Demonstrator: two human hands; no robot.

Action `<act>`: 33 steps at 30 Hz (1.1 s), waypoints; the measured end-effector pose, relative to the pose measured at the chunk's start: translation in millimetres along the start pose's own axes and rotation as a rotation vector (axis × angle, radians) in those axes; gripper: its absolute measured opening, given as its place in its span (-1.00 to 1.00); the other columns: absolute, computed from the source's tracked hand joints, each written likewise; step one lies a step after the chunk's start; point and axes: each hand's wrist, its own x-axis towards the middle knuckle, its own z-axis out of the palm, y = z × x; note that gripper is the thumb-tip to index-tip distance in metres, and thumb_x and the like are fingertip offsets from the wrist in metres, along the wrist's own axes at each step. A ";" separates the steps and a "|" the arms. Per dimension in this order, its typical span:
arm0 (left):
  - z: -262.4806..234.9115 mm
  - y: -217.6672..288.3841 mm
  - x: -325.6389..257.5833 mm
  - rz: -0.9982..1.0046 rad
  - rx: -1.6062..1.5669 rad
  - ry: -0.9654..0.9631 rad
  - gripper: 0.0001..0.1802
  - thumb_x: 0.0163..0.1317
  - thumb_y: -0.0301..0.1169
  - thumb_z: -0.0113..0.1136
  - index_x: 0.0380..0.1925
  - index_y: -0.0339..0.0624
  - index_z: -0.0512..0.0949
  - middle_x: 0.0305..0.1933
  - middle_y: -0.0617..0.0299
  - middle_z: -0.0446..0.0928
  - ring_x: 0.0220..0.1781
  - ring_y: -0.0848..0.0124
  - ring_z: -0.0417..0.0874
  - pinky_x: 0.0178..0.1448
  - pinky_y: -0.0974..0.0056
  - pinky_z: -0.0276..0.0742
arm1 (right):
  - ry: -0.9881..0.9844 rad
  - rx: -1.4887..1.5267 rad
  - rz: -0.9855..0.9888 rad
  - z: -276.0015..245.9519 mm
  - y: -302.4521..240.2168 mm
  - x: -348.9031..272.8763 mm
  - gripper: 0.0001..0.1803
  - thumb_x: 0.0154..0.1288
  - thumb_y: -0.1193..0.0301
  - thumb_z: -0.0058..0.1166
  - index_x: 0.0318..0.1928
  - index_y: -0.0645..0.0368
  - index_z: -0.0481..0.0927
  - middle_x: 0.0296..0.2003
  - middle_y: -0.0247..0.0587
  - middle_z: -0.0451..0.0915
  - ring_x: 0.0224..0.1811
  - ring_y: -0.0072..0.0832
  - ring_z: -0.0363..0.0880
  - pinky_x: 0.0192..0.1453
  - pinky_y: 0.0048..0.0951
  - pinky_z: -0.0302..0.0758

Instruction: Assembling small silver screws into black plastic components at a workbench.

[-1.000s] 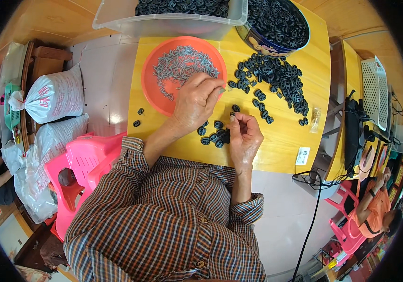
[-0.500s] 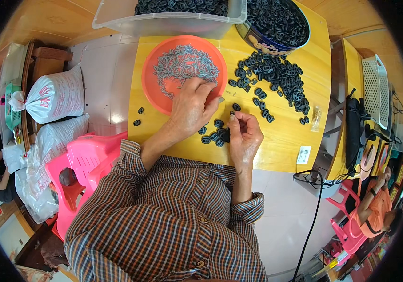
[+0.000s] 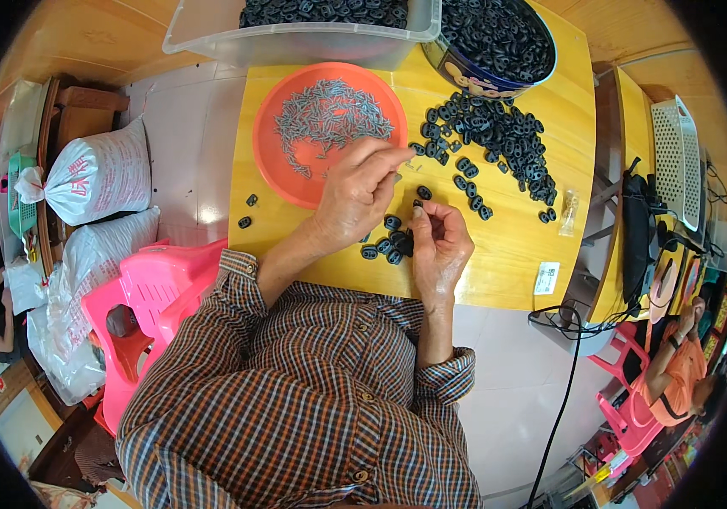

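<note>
My left hand (image 3: 355,193) hovers at the right rim of an orange-red bowl (image 3: 266,157), over the yellow table. Its thumb and fingers are closed in a pinch; whatever they hold is too small to make out. Inside the bowl lie many thin, short grey metal pieces (image 3: 329,119). My right hand (image 3: 444,244) rests near the table's front edge, thumb and fingertips shut on a small black two-holed oval plastic piece (image 3: 418,204). Another such oval piece (image 3: 424,192) lies just beyond it. A little cluster of them (image 3: 393,246) sits left of my right hand.
A heap of black oval pieces (image 3: 508,140) spreads across the table's right side. Behind stand a clear plastic bin (image 3: 329,49) and a round tin (image 3: 486,83), both full of them. A pink chair (image 3: 155,280) and white sacks (image 3: 109,174) are left; a seated person (image 3: 673,373) is right.
My left hand has lifted from the metal pieces and moved right, past the bowl's rim, its fingers now pinched. My right hand stays almost where it was with the black piece.
</note>
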 end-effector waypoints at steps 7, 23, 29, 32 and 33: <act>-7.4 2.1 -7.3 -0.032 0.173 -0.025 -0.55 -0.01 -0.69 0.24 -0.04 -0.22 0.52 -0.14 0.14 0.44 -0.29 0.41 0.58 -0.25 0.41 0.59 | -0.005 0.019 0.015 -0.3 -2.2 0.3 -0.91 0.25 0.56 0.11 -0.26 0.33 0.52 -0.44 -0.32 0.57 -0.42 -0.69 0.50 -0.31 -0.66 0.46; -0.7 11.7 -4.9 0.225 0.399 -0.017 -0.70 -0.09 -0.63 0.23 -0.26 -0.27 0.57 -0.27 0.16 0.43 -0.34 0.25 0.54 -0.37 0.24 0.49 | 0.050 -0.030 -0.007 -5.7 -5.5 3.8 -0.88 0.25 0.57 0.11 -0.21 0.34 0.57 -0.46 -0.37 0.56 -0.48 -0.73 0.46 -0.36 -0.67 0.45; 18.3 15.4 -13.5 0.093 0.343 -0.067 -0.72 -0.06 -0.59 0.17 -0.25 -0.33 0.54 -0.26 0.10 0.41 -0.32 0.16 0.58 -0.35 0.18 0.56 | 0.095 -0.002 0.021 -9.4 -7.6 5.0 -0.88 0.25 0.56 0.11 -0.21 0.34 0.58 -0.47 -0.39 0.56 -0.49 -0.74 0.45 -0.37 -0.68 0.44; 17.2 18.6 -12.3 0.043 0.357 -0.127 -0.68 -0.04 -0.59 0.16 -0.20 -0.33 0.51 -0.22 0.06 0.41 -0.30 0.12 0.58 -0.32 0.15 0.58 | 0.091 0.012 0.009 -11.3 -6.4 5.7 -0.89 0.25 0.57 0.11 -0.21 0.34 0.58 -0.45 -0.39 0.56 -0.47 -0.73 0.46 -0.35 -0.69 0.45; 16.7 21.0 -11.8 0.015 0.362 -0.158 -0.66 -0.04 -0.59 0.15 -0.17 -0.33 0.50 -0.21 0.04 0.41 -0.29 0.11 0.58 -0.30 0.14 0.58 | 0.076 0.027 -0.019 -11.6 -5.2 6.3 -0.89 0.25 0.58 0.11 -0.21 0.34 0.58 -0.43 -0.38 0.57 -0.45 -0.73 0.47 -0.33 -0.69 0.46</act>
